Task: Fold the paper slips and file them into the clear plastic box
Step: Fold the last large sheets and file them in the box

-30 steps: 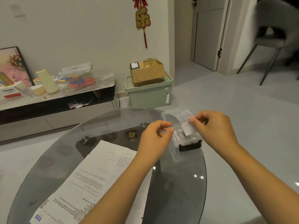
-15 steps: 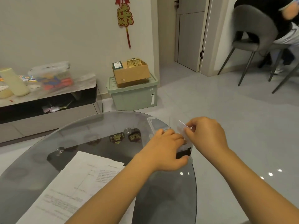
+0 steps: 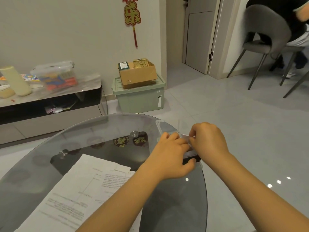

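Head view: right hand (image 3: 209, 139) pinching a folded paper slip (image 3: 185, 136) over the clear plastic box (image 3: 168, 129), fingers curled tight on the slip's edge. Left hand (image 3: 173, 156) lying across the box, fingers curled over its near end, thumb by the black latch (image 3: 190, 159); whether gripping the box or only pressing on it, cannot tell. Since half a second ago: hands closer together, slip lower, nearer the box mouth. Box at the right rim of the round glass table (image 3: 100, 131), lid open behind; contents mostly hidden by the hands. Printed sheet (image 3: 75, 195) flat on the glass, left of the forearm. Farther out, cardboard carton (image 3: 138, 76) atop a green storage bin (image 3: 138, 97).
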Available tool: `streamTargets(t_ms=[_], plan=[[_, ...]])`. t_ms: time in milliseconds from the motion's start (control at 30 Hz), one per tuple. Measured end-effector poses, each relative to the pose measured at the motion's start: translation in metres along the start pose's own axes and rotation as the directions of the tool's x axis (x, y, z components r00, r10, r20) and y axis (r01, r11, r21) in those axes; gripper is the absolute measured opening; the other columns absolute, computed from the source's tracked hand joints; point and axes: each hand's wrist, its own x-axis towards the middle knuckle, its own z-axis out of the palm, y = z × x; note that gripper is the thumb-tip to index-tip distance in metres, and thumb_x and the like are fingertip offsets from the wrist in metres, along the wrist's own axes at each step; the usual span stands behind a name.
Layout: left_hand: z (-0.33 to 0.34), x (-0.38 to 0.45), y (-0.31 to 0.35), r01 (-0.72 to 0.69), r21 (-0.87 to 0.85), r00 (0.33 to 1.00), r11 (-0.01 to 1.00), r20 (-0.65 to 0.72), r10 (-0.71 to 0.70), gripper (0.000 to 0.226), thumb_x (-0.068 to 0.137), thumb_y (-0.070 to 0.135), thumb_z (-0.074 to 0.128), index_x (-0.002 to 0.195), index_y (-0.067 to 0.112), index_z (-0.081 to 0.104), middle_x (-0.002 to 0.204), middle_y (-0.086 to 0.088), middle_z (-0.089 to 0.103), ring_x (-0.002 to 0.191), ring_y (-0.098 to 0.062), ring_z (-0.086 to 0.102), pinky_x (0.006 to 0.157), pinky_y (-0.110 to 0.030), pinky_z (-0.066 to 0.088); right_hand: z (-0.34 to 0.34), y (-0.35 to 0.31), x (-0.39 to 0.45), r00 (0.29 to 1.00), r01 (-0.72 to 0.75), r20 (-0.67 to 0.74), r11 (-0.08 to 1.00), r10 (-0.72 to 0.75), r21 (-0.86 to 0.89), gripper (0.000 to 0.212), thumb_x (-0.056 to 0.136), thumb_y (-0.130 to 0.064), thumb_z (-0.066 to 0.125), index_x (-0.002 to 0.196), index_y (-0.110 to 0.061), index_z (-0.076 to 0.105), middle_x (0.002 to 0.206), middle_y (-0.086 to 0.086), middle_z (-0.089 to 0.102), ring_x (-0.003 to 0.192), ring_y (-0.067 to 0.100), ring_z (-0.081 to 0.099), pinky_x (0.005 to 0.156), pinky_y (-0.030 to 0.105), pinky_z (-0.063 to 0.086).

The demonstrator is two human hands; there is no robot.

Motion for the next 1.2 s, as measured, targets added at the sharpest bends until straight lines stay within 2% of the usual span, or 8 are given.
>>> streamTargets(t_ms=[300, 433, 600, 667, 733, 867, 967, 1200], plan=[[-0.002, -0.003, -0.002, 0.014, -0.012, 1.000, 1.000, 0.024, -0.014, 0.058, 0.081, 0.052, 0.026, 0.101, 0.020, 0.069, 0.105, 0.008, 0.065, 0.098, -0.014, 0.046, 0.089, -0.029, 0.023, -0.006, 0.003, 0.000, 0.988, 0.068, -0.140, 0.996, -0.059, 0.062, 0.015, 0.090, -0.013, 0.056, 0.087, -0.007, 0.070, 0.088, 0.009, 0.061, 0.072, 0.021, 0.053, 0.062, 0.027, 0.042], [-0.004, -0.001, -0.004, 0.007, 0.022, 0.997, 1.000, 0.074, -0.009, 0.059, 0.079, 0.055, 0.022, 0.097, 0.020, 0.065, 0.093, 0.008, 0.064, 0.091, -0.013, 0.043, 0.090, -0.035, 0.029, -0.006, 0.004, 0.000, 0.989, 0.065, -0.140, 0.995, -0.055, 0.071, 0.015, 0.089, -0.013, 0.057, 0.086, -0.006, 0.069, 0.087, 0.010, 0.061, 0.074, 0.024, 0.056, 0.062, 0.028, 0.042], [-0.006, 0.002, -0.005, -0.005, 0.090, 0.986, 0.996, 0.164, -0.010, 0.067, 0.081, 0.059, 0.023, 0.135, 0.027, 0.046, 0.115, 0.007, 0.060, 0.104, -0.016, 0.042, 0.094, -0.035, 0.026, -0.012, 0.006, 0.000, 0.984, 0.054, -0.171, 0.995, -0.038, 0.085, 0.014, 0.089, -0.014, 0.058, 0.085, -0.007, 0.068, 0.084, 0.008, 0.059, 0.071, 0.023, 0.055, 0.061, 0.029, 0.044], [-0.009, 0.004, -0.004, -0.012, 0.133, 0.977, 0.991, 0.212, -0.017, 0.072, 0.079, 0.063, 0.018, 0.138, 0.029, 0.042, 0.120, 0.006, 0.056, 0.107, -0.017, 0.040, 0.093, -0.035, 0.026, -0.013, 0.006, -0.001, 0.984, 0.052, -0.176, 0.995, -0.036, 0.085, 0.014, 0.090, -0.015, 0.058, 0.084, -0.007, 0.068, 0.082, 0.005, 0.056, 0.070, 0.021, 0.054, 0.061, 0.029, 0.043], [-0.011, 0.008, -0.002, -0.006, 0.162, 0.961, 0.987, 0.275, -0.039, 0.066, 0.085, 0.063, 0.025, 0.139, 0.030, 0.042, 0.123, 0.004, 0.053, 0.110, -0.018, 0.039, 0.094, -0.036, 0.026, -0.013, 0.007, -0.001, 0.986, 0.047, -0.163, 0.996, -0.033, 0.081, 0.014, 0.090, -0.015, 0.058, 0.085, -0.007, 0.068, 0.081, 0.003, 0.053, 0.069, 0.020, 0.052, 0.060, 0.026, 0.040], [-0.014, 0.016, 0.001, -0.014, 0.197, 0.940, 0.980, 0.337, -0.055, 0.057, 0.090, 0.058, 0.038, 0.137, 0.027, 0.044, 0.123, 0.000, 0.048, 0.111, -0.020, 0.037, 0.093, -0.037, 0.028, -0.014, 0.008, -0.002, 0.988, 0.045, -0.151, 0.996, -0.034, 0.073, 0.014, 0.091, -0.016, 0.057, 0.088, -0.007, 0.068, 0.082, 0.003, 0.052, 0.070, 0.018, 0.049, 0.060, 0.024, 0.035], [-0.012, 0.015, 0.000, -0.005, 0.176, 0.955, 0.984, 0.293, -0.048, 0.053, 0.089, 0.056, 0.040, 0.128, 0.023, 0.051, 0.119, 0.000, 0.048, 0.108, -0.019, 0.037, 0.092, -0.037, 0.031, -0.011, 0.006, -0.001, 0.990, 0.035, -0.137, 0.998, -0.027, 0.059, 0.015, 0.091, -0.015, 0.056, 0.089, -0.007, 0.068, 0.088, 0.007, 0.058, 0.071, 0.018, 0.048, 0.061, 0.024, 0.036], [-0.004, 0.011, -0.002, -0.016, 0.099, 0.988, 0.995, 0.151, 0.001, 0.077, 0.069, 0.063, 0.009, 0.111, 0.024, 0.062, 0.110, 0.005, 0.054, 0.093, -0.015, 0.037, 0.079, -0.030, 0.026, 0.001, -0.005, 0.000, 1.000, 0.013, -0.002, 0.997, -0.013, -0.071, 0.013, 0.089, -0.010, 0.052, 0.094, -0.009, 0.064, 0.096, 0.007, 0.060, 0.078, 0.022, 0.056, 0.067, 0.031, 0.048]])
